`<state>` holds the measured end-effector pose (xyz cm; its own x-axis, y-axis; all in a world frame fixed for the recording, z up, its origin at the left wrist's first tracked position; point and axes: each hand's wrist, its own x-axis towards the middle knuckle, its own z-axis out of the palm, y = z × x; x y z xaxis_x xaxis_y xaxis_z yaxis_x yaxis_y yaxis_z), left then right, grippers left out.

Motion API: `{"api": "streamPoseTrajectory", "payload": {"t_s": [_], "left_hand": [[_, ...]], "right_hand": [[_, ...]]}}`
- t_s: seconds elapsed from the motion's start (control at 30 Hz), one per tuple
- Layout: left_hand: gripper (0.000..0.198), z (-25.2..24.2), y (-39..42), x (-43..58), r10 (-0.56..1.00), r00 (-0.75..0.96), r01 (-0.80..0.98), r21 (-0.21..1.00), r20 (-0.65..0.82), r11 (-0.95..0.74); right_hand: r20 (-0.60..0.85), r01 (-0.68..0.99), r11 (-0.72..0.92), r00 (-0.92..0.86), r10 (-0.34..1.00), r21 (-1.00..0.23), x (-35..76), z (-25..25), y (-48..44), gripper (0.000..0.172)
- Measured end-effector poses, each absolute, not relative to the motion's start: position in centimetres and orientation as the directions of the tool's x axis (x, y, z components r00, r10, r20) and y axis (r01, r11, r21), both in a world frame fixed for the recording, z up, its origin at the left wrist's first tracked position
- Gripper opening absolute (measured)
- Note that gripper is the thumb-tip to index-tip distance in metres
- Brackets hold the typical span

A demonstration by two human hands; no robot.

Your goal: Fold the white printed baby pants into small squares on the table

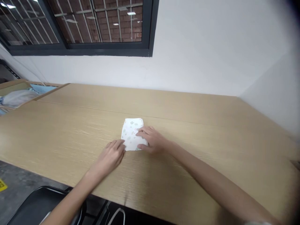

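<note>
A small white cloth with a pale printed pattern, folded to a near-square, lies flat on the wooden tabletop. My left hand rests low on the table, its fingertips at the cloth's lower left edge; the fingers are stretched out and lie close together. From the right, my right hand reaches over the cloth's right edge. Its fingers are spread, with a gap between thumb and forefinger, and the tips touch the top of the cloth. Part of the right edge is hidden beneath this hand.
A wooden bin with blue and whitish soft items stands at the far left. Behind the table rises a white wall with a dark-framed barred window. A black chair stands at the near left, below the table edge.
</note>
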<state>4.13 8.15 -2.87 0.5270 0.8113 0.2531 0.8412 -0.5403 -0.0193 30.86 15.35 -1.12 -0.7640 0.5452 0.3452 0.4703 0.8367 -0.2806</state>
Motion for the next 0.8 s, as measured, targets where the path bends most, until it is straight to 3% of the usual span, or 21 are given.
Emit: {"api": "streamPoseTrajectory", "payload": {"t_s": [0.13, 0.3, 0.5, 0.6, 0.8], "left_hand": [[0.030, -2.4, 9.5, 3.8, 0.770, 0.582, 0.789, 0.047, 0.263, -0.612], [0.040, 0.4, 12.2, 4.0, 0.870, 0.478, 0.758, 0.443, 0.121, -0.478], [0.047, 1.7, 17.4, 3.1, 0.926, 0.376, 0.591, 0.765, 0.021, -0.257], [0.045, 1.0, 19.7, 3.2, 0.953, 0.303, 0.546, 0.814, 0.027, -0.196], [0.042, -1.0, 22.4, 5.0, 0.988, 0.122, 0.664, 0.732, 0.093, -0.151]], "right_hand": [[0.229, 0.452, 0.820, -0.808, 0.543, -0.353, 32.5, -1.5, 13.9, 0.063], [0.232, 0.531, 0.687, -0.682, 0.694, -0.495, 32.3, -1.4, 14.5, 0.027], [0.233, 0.579, 0.457, -0.420, 0.877, -0.676, 30.9, -0.9, 18.0, 0.032], [0.256, 0.599, 0.402, -0.316, 0.913, -0.693, 29.9, -1.0, 20.0, 0.031], [0.310, 0.661, 0.286, -0.085, 0.947, -0.694, 28.3, -2.9, 23.3, 0.026]]}}
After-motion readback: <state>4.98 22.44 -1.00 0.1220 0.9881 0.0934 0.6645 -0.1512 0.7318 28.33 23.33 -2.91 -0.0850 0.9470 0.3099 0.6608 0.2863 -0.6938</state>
